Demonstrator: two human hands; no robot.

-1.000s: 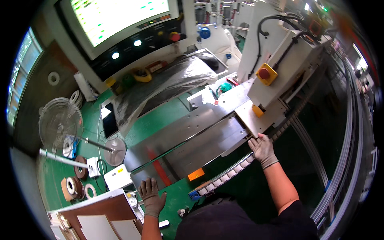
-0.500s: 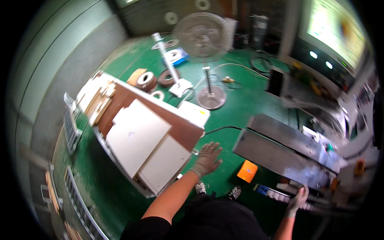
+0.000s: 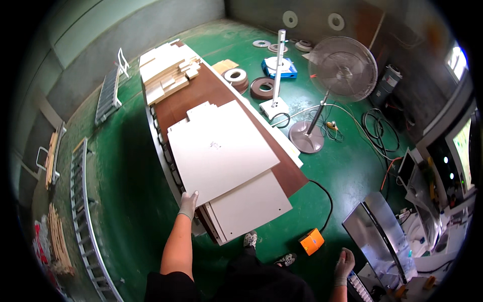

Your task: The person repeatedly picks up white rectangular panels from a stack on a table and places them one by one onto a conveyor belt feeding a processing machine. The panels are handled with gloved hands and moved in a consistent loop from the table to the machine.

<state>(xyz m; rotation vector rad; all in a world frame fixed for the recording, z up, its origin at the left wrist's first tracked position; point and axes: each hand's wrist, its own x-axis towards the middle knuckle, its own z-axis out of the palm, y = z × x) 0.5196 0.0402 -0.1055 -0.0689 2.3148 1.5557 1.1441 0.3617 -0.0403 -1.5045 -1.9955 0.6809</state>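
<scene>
White panel (image 3: 221,146), lying above a second white panel (image 3: 254,206) on the brown surface (image 3: 207,89): we rest our gloved left hand (image 3: 188,205) at its near left corner, though we cannot tell whether the fingers clamp it. Our right hand (image 3: 344,264), fingers curled, is near the metal plates (image 3: 367,236); its grip we cannot determine. Farther out, we note an orange box (image 3: 312,242) and a fan (image 3: 343,69).
</scene>
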